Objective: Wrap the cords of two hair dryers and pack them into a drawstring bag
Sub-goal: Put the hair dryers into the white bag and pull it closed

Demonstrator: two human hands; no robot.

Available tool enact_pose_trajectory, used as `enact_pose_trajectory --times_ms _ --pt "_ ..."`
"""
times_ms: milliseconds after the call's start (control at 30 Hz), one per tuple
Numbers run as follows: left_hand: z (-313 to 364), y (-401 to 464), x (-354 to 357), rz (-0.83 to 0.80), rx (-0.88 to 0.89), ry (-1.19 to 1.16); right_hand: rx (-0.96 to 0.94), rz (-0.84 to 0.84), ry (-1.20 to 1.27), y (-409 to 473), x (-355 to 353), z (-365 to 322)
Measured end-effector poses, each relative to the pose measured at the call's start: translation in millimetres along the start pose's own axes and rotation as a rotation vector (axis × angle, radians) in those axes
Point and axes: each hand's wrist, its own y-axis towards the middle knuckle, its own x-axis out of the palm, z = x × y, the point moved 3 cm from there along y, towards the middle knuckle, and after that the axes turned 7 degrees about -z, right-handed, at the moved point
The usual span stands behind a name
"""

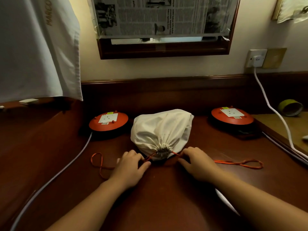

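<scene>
A cream drawstring bag (160, 130) lies bulging on the dark wooden desk (163, 194), its mouth cinched tight toward me. No hair dryer is visible; whatever fills the bag is hidden. An orange drawstring (241, 163) comes out of both sides of the mouth. My left hand (131, 165) pinches the cord just left of the mouth, and its loose loop trails left. My right hand (195, 161) pinches the cord just right of the mouth, with the rest lying in a loop to the right.
Two orange extension reels with sockets sit behind the bag, one left (108, 123) and one right (232, 116). White cables run along both desk sides. A wall socket (255, 58) holds a plug. White cloth (38, 47) hangs at left. A green roll (290, 107) lies far right.
</scene>
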Motion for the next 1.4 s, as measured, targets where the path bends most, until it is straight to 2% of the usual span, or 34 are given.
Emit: enact_pose_trajectory --times_ms 100,167,233,333,400,467,667,833,933,1033,1100,1167,1233,1300,1400 --pt "-8 0 0 -0.032 0.065 -0.102 0.006 0.070 0.197 -4 0 4" --pt "-16 -3 -4 -0.091 0.117 -0.072 0.009 0.061 0.116 -10 -2 10" --pt "-25 -6 -12 -0.085 0.139 -0.047 -0.044 0.002 0.053 -16 -2 11" --pt "-44 -3 -30 -0.081 0.128 -0.150 -0.083 -0.110 -0.021 -11 -16 19" --pt "-57 2 -50 -0.157 0.114 -0.061 -0.067 -0.142 -0.147 -2 -38 32" --pt "-64 12 -78 -0.173 0.138 0.071 -0.033 -0.099 -0.240 10 -66 46" --pt "-39 73 -161 -0.001 0.266 0.296 0.046 0.008 -0.479 67 -162 26" --pt "6 138 -186 0.035 0.258 0.355 0.058 0.048 -0.230 123 -196 -7" --pt "25 167 -177 0.108 0.110 0.100 0.069 0.085 -0.059 151 -186 -15" --pt "28 181 -143 0.027 0.021 -0.180 0.125 0.004 0.036 158 -157 -12" --pt "23 175 -120 -0.016 0.006 -0.192 0.164 -0.023 0.066 153 -134 -4" --pt "11 158 -106 0.098 -0.014 -0.212 0.152 0.032 0.139 140 -114 6" --pt "0 129 -96 0.247 -0.058 -0.298 0.139 0.205 0.195 119 -94 19" --pt "-7 99 -81 0.308 -0.079 -0.382 0.108 0.369 0.274 89 -69 23" --pt "-5 67 -54 0.155 0.005 -0.396 0.022 0.290 0.307 59 -27 17"
